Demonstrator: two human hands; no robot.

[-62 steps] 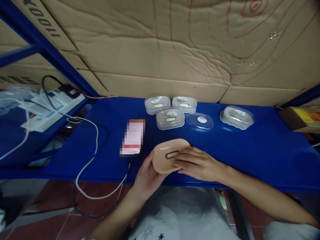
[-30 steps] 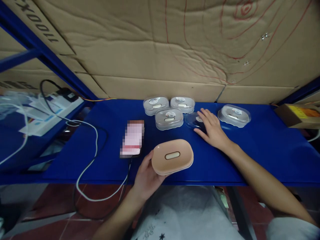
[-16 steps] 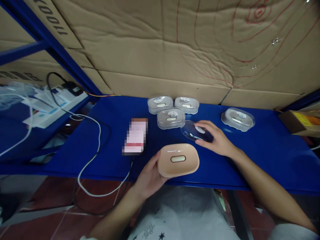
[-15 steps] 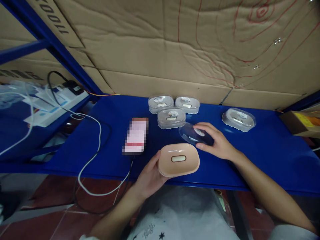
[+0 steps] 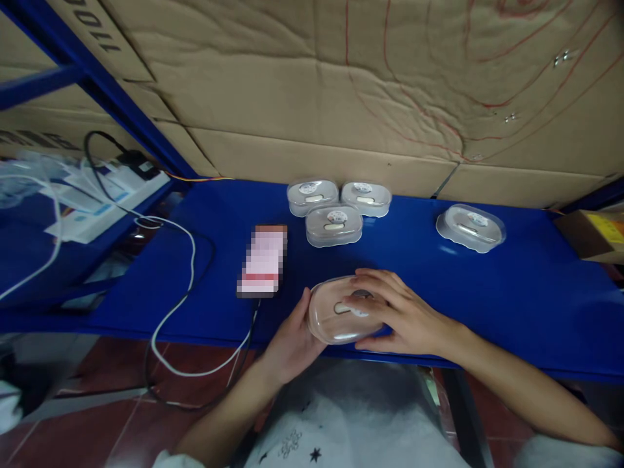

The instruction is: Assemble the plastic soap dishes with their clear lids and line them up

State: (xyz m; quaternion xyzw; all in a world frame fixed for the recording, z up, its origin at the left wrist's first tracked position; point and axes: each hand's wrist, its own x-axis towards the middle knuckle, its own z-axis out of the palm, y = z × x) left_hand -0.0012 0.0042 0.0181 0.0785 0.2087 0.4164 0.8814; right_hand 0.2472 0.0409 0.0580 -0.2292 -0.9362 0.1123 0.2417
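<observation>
Above the front edge of the blue table (image 5: 409,240), my left hand (image 5: 295,341) grips the left side of an oval peach soap box (image 5: 319,318), thumb at its rim. A clear lid (image 5: 341,333) with a round sticker lies over the box. My right hand (image 5: 412,318) is closed on the lid from the right, its fingers spread across the top and covering part of the sticker. Whether the lid is fully seated cannot be made out.
Three lidded soap boxes (image 5: 334,227) stand together at the back; another lidded box (image 5: 470,227) sits at the right. A phone (image 5: 263,260) with a cable lies left of my hands. A white cable (image 5: 192,250) loops over the table's left part. Cardboard (image 5: 273,97) walls the back.
My right hand has brought the clear lid left and toward me, from beside the peach box onto its top. My left hand still holds the box in about the same place.
</observation>
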